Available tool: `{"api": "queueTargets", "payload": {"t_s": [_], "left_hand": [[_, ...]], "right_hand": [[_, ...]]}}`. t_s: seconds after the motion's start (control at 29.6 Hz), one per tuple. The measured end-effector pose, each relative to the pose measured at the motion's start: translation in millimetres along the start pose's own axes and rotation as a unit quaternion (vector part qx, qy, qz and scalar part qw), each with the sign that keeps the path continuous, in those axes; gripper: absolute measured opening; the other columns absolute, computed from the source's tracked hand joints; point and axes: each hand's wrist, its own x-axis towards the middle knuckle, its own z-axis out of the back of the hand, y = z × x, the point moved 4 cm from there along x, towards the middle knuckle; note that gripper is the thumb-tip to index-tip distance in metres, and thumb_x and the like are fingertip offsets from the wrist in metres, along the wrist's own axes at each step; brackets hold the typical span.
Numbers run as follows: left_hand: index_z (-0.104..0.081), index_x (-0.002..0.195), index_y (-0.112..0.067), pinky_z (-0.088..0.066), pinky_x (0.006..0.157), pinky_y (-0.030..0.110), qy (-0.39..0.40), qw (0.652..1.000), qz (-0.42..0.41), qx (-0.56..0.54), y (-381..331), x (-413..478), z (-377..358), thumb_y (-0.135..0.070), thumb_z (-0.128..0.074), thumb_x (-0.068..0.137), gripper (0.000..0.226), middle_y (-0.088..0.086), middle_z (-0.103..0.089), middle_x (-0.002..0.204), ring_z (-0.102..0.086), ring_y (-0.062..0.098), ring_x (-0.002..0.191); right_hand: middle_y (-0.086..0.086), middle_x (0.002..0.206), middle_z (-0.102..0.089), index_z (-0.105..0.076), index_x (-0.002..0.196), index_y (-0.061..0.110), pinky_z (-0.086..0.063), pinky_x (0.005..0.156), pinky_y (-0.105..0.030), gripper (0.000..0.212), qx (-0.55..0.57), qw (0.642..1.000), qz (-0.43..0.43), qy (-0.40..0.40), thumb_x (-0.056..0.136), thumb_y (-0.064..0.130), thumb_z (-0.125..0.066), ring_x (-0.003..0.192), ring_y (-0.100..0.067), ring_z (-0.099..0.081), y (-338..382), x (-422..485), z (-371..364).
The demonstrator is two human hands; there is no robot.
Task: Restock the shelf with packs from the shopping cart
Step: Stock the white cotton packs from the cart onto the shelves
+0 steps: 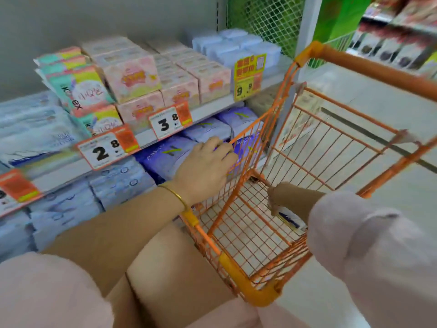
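Observation:
The orange wire shopping cart (pixel 238 275) stands close against the shelf. One white and blue pack (pixel 292 220) lies on its floor. My right hand (pixel 275 197) reaches down inside the cart and its curled fingers pinch the near end of that pack. My left hand (pixel 205 166) is over the lower shelf (pixel 59 171), just outside the cart's left rim. Its fingers curl over a purple pack (pixel 241 147) at the front of a row of purple packs (pixel 165 157). Most of that pack is hidden behind the hand and the cart wires.
Pale blue packs (pixel 118 183) fill the lower shelf to the left. The upper shelf holds pink boxes (pixel 132 79), teal packs (pixel 80 91) and light blue packs (pixel 236 48). Price tags (pixel 106 150) hang on the shelf edge. The aisle floor (pixel 378 110) lies to the right.

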Motion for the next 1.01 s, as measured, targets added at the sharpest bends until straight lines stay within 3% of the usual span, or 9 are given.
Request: {"api": "queueTargets", "payload": {"t_s": [0.1,0.2,0.37,0.51,0.64,0.74,0.81,0.91,1.01], "left_hand": [[-0.066,0.096,-0.008,-0.050,0.064,0.039,-0.028,0.999,0.005,-0.045,0.3,-0.6,0.2,-0.016,-0.035,0.074,0.039,0.006,-0.064,0.101,-0.037,0.025,0.094],[-0.067,0.096,-0.008,-0.048,0.066,0.037,-0.040,0.997,0.007,-0.058,1.1,-1.6,-2.0,-0.018,-0.035,0.076,0.039,0.005,-0.065,0.102,-0.037,0.023,0.096],[-0.066,0.096,-0.009,-0.048,0.068,0.036,-0.047,0.997,0.009,-0.068,0.4,-2.4,-3.0,-0.020,-0.034,0.076,0.040,0.004,-0.064,0.105,-0.036,0.022,0.097],[-0.066,0.097,-0.008,-0.049,0.070,0.037,-0.062,0.994,0.016,-0.086,-1.2,-2.8,-2.9,-0.019,-0.034,0.075,0.040,0.004,-0.064,0.105,-0.036,0.022,0.097],[-0.066,0.099,-0.010,-0.050,0.072,0.038,-0.064,0.993,0.021,-0.097,-0.8,-3.6,-3.4,-0.021,-0.035,0.076,0.040,0.003,-0.064,0.106,-0.036,0.021,0.100],[-0.064,0.105,-0.014,-0.047,0.080,0.039,-0.046,0.990,0.034,-0.126,0.3,-4.0,0.5,-0.025,-0.033,0.077,0.043,0.001,-0.062,0.109,-0.040,0.020,0.103],[-0.061,0.111,-0.015,-0.041,0.086,0.035,-0.051,0.975,0.092,-0.198,3.9,-3.0,8.5,-0.027,-0.033,0.081,0.043,0.001,-0.059,0.113,-0.045,0.020,0.105],[-0.058,0.115,-0.013,-0.036,0.089,0.026,-0.052,0.903,0.199,-0.378,15.0,3.3,36.4,-0.023,-0.040,0.095,0.029,0.004,-0.052,0.111,-0.046,0.018,0.103],[-0.052,0.114,-0.016,-0.043,0.080,0.028,0.049,0.807,0.272,-0.521,33.4,6.2,75.1,-0.030,-0.035,0.101,0.026,0.005,-0.051,0.110,-0.048,0.018,0.100]], "right_hand": [[-0.010,0.134,-0.037,-0.014,0.148,0.020,-0.050,0.085,-0.035,0.084,0.047,0.998,-0.042,-0.017,0.083,0.038,-0.063,0.106,-0.025,-0.046,-2.6,13.3,-1.4],[-0.016,0.137,-0.026,-0.013,0.146,0.020,-0.050,0.090,-0.035,0.092,0.116,0.992,-0.051,-0.022,0.075,0.031,-0.072,0.113,-0.027,-0.049,-3.8,15.3,-0.4],[-0.012,0.130,-0.042,-0.013,0.148,0.024,-0.046,0.083,-0.036,0.108,0.073,0.994,-0.053,-0.058,0.065,0.034,-0.082,0.116,-0.028,-0.047,-8.9,18.5,-7.5],[-0.010,0.128,-0.037,-0.031,0.140,0.022,-0.051,0.085,-0.035,0.079,0.040,0.997,-0.021,-0.063,0.074,0.024,-0.075,0.106,-0.025,-0.052,2.8,15.6,-8.3],[-0.008,0.132,-0.040,-0.031,0.141,0.017,-0.047,0.089,-0.034,0.077,0.103,0.987,0.098,-0.078,0.077,0.029,-0.072,0.113,-0.026,-0.048,10.8,-14.5,33.8],[-0.003,0.122,-0.045,-0.038,0.132,0.020,-0.048,0.081,-0.033,0.064,0.258,0.945,0.188,-0.073,0.078,0.035,-0.070,0.104,-0.021,-0.048,-0.4,-62.1,74.1],[-0.001,0.114,-0.053,-0.045,0.121,0.024,-0.055,0.079,-0.035,0.053,0.376,0.888,0.254,-0.082,0.076,0.040,-0.069,0.099,-0.020,-0.058,-11.0,-94.0,86.6],[-0.004,0.108,-0.061,-0.049,0.118,0.024,-0.056,0.078,-0.036,0.060,0.492,0.807,0.308,-0.107,0.064,0.045,-0.065,0.096,-0.021,-0.065,-25.5,-130.0,100.1],[-0.009,0.106,-0.061,-0.048,0.111,0.024,-0.054,0.077,-0.036,0.060,0.548,0.753,0.333,-0.144,0.058,0.043,-0.069,0.092,-0.024,-0.065,-27.9,-156.3,123.3]]}}
